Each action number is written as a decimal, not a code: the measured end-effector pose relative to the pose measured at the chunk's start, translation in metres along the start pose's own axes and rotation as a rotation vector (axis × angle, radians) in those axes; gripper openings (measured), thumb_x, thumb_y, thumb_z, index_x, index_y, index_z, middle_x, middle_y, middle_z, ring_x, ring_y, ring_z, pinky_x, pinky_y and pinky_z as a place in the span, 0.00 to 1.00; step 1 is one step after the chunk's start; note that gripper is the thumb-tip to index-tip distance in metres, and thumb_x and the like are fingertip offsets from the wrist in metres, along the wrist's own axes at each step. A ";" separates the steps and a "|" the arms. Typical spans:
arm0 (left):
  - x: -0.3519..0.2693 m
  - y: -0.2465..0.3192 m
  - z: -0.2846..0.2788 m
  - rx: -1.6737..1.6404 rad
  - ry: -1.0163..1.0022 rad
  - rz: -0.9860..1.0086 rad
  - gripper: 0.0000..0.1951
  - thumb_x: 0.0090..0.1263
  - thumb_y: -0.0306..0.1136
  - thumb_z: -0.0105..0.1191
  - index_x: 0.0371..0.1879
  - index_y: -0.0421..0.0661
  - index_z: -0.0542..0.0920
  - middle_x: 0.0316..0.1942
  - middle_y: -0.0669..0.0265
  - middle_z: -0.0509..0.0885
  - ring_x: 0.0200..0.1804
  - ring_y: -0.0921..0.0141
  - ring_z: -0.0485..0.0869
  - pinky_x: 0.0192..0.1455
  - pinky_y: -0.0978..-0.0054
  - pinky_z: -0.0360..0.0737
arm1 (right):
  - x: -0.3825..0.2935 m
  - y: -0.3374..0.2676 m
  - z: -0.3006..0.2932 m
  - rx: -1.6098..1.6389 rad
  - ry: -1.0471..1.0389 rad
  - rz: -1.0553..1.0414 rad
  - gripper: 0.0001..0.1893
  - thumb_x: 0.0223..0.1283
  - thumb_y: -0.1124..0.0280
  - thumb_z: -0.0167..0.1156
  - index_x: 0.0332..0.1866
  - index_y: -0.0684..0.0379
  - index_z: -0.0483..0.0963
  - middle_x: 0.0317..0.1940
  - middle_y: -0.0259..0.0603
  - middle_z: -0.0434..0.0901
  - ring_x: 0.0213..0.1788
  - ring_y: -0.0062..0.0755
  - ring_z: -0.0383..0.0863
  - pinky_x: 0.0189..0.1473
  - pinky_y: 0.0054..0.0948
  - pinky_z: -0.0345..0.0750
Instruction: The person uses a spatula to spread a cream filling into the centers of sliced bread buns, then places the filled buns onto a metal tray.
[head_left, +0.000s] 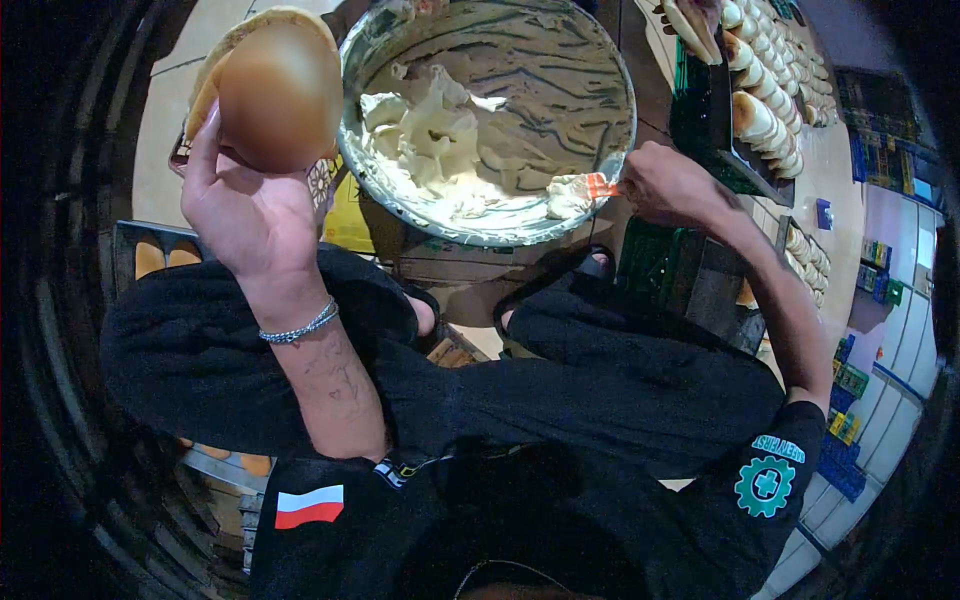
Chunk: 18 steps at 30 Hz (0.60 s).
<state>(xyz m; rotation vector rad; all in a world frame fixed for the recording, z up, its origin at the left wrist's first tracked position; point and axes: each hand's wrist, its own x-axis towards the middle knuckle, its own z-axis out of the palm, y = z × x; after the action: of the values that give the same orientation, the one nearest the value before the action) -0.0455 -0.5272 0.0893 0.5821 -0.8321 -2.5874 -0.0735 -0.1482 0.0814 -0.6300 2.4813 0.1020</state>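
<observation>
My left hand (251, 199), palm up, holds a split bread bun (281, 97) at the upper left; its smooth brown top looks blurred, and a pale cut side shows behind it. At the right rim of a large round metal bowl (491, 241), my right hand (660, 180) grips a spatula with an orange part (601, 185). The spatula's end is coated with cream and lies inside the bowl near the lower right wall. Pale cream (435, 142) is heaped on the bowl's left side and smeared thinly over the rest.
Rows of buns (765, 112) fill a dark tray at the upper right, beside a green crate (694, 90). Another person's hand (694, 19) shows there. More buns (166, 255) lie in a tray by my left knee. Cardboard (450, 270) lies below the bowl, between my feet.
</observation>
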 end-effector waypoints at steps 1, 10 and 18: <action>0.001 0.000 -0.001 -0.010 -0.018 -0.008 0.22 0.69 0.30 0.57 0.60 0.39 0.72 0.58 0.58 0.77 0.64 0.60 0.74 0.69 0.51 0.69 | 0.000 -0.003 -0.001 -0.001 0.000 -0.003 0.09 0.54 0.70 0.60 0.32 0.66 0.77 0.29 0.57 0.81 0.37 0.58 0.84 0.40 0.46 0.80; 0.003 0.001 -0.001 -0.002 -0.013 -0.003 0.22 0.68 0.31 0.57 0.60 0.39 0.72 0.58 0.58 0.77 0.63 0.60 0.76 0.68 0.51 0.70 | 0.005 -0.049 -0.010 0.146 -0.233 0.090 0.13 0.54 0.68 0.59 0.32 0.71 0.78 0.34 0.65 0.82 0.44 0.60 0.83 0.48 0.50 0.80; 0.002 -0.003 -0.004 -0.007 -0.028 -0.002 0.20 0.69 0.30 0.57 0.59 0.39 0.74 0.57 0.58 0.78 0.62 0.61 0.77 0.68 0.53 0.71 | 0.025 -0.039 0.011 0.435 -0.148 0.326 0.13 0.58 0.67 0.58 0.35 0.68 0.82 0.32 0.63 0.83 0.38 0.58 0.85 0.44 0.48 0.81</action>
<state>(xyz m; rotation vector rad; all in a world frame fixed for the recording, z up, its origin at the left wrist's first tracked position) -0.0456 -0.5279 0.0843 0.5464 -0.8309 -2.6044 -0.0682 -0.1912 0.0610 -0.0324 2.3335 -0.2532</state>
